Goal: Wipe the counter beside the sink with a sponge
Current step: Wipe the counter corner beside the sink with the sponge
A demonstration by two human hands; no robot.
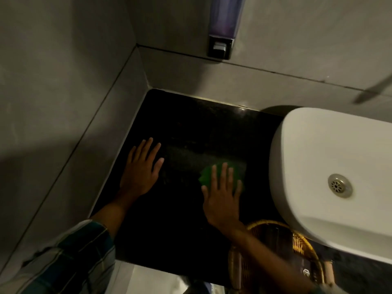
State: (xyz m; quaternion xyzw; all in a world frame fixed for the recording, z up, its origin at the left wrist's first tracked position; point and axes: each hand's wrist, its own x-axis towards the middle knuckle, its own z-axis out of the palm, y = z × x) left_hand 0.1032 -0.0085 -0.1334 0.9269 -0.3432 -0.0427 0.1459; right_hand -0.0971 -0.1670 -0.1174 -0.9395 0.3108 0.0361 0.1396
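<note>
A dark polished counter (191, 124) fills the corner left of a white basin (318, 158). A green sponge (206, 175) lies flat on the counter close to the basin's left side. My right hand (222, 198) presses down on the sponge with fingers spread over it, so only the sponge's far and left edges show. My left hand (142, 168) rests flat on the counter to the left, fingers apart, holding nothing.
Grey tiled walls (63, 102) close the counter on the left and back. A soap dispenser (220, 45) hangs on the back wall. A woven basket (275, 251) stands at the counter's front right, under my right forearm. The basin's drain (339, 185) shows.
</note>
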